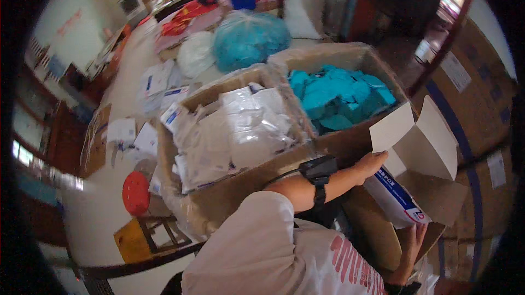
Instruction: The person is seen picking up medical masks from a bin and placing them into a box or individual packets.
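Both hands are on a small white carton [392, 199] with a blue band, tilted at my right side. Its white flaps stand up and its top is open, showing a bare pale inside. My left hand [373, 166] is closed on the carton's left edge, close to one flap; part of its fingers is hidden. My right hand [413, 241] grips the lower end near the printed corner, fingers pressed against it. A black device is strapped to my left wrist. Beneath the white carton, a brown cardboard box [372, 226] is partly hidden.
Ahead stand a large plastic-lined box [240, 183] of white packets and another box [391, 73] of teal packets. Behind them lie a teal-filled bag [251, 40] and a white bag [196, 54]. Brown cartons [484, 98] are stacked at right. A red stool [135, 193] is at left.
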Motion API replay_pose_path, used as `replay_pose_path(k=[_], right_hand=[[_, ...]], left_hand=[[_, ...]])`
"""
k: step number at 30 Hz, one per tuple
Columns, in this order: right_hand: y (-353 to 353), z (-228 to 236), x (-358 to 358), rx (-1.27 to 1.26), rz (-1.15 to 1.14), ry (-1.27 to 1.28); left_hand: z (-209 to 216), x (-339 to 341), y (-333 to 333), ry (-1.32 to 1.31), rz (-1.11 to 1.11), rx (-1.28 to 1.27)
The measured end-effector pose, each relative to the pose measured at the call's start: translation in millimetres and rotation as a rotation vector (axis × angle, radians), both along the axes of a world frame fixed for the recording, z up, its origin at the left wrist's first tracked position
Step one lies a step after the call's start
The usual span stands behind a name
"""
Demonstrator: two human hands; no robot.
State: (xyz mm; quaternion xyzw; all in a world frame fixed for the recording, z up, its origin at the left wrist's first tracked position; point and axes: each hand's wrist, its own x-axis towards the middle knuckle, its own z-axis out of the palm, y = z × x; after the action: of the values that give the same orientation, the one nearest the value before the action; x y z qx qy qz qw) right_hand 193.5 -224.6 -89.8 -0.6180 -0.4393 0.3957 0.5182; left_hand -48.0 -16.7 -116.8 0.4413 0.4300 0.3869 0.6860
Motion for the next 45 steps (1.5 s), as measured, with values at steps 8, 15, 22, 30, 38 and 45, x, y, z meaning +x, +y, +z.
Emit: replay_pose_path(k=[8, 15, 22, 30, 38, 45], right_hand=[[-8, 71, -49, 0.036, 0.275, -0.209], [-24, 18, -25, -0.237, 0.213, -0.088], [-75, -9, 0, -0.343, 0.055, -0.218], [-74, -38, 22, -0.303, -0.145, -0.179], [-8, -80, 55, -0.388, -0.231, -0.463], [40, -103, 71, -0.499, -0.205, -0.395]], left_hand=[[79, -231, -39, -0.678, 0.348, -0.365], [81, -546, -43, -0.686, 0.898, 0.225], [46, -504, 31, -0.761, 0.629, 0.237], [-6, -113, 44, -0.175, -0.143, -0.154], [-61, 56, 34, 0.547, -0.407, 0.189], [-92, 95, 48, 0.913, -0.348, 0.403]])
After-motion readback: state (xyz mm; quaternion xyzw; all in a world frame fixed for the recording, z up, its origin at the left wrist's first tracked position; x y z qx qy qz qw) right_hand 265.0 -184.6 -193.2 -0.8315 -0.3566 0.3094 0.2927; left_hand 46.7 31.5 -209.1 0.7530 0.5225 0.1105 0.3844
